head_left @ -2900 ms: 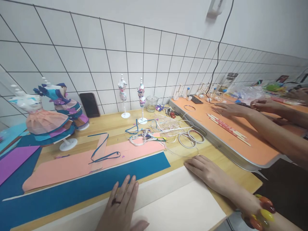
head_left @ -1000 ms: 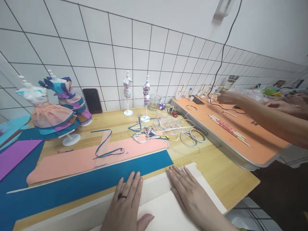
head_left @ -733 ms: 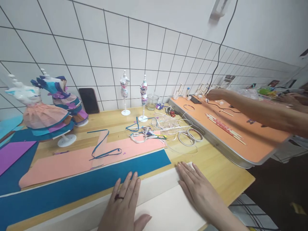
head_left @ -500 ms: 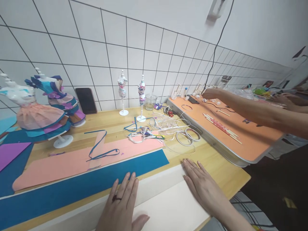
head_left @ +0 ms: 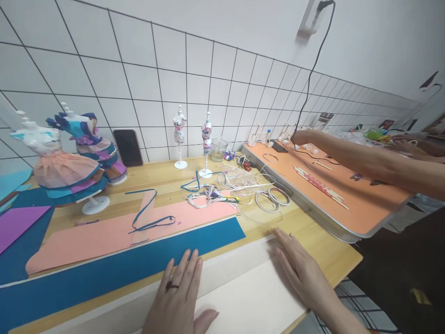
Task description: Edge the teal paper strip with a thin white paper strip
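A white sheet point(head_left: 250, 287) lies along the table's front, with a narrow greyish band folded or laid along its far edge. My left hand point(head_left: 179, 292), a dark ring on one finger, rests flat on that band with its fingers stretched out. Over the sheet's right end is my right hand point(head_left: 301, 266), tilted onto its side with the fingers extended; whether it still touches the sheet I cannot tell. Just beyond lies a long blue strip point(head_left: 215, 239), and behind it a pink strip point(head_left: 97, 236) with a thin blue ribbon point(head_left: 153, 226) across it.
Two dressed mini mannequins point(head_left: 66, 171) stand at left near a phone point(head_left: 128, 147). Two small patterned mannequins point(head_left: 179, 127), tangled ribbons point(head_left: 239, 178), a glass cup point(head_left: 218, 150) and tape rolls point(head_left: 267, 200) are farther back. Another person's arm point(head_left: 365, 157) reaches over the orange table point(head_left: 368, 208).
My right hand has shifted slightly right and turned onto its side, its fingers closer together. My left hand stays flat on the sheet. The view has moved a little.
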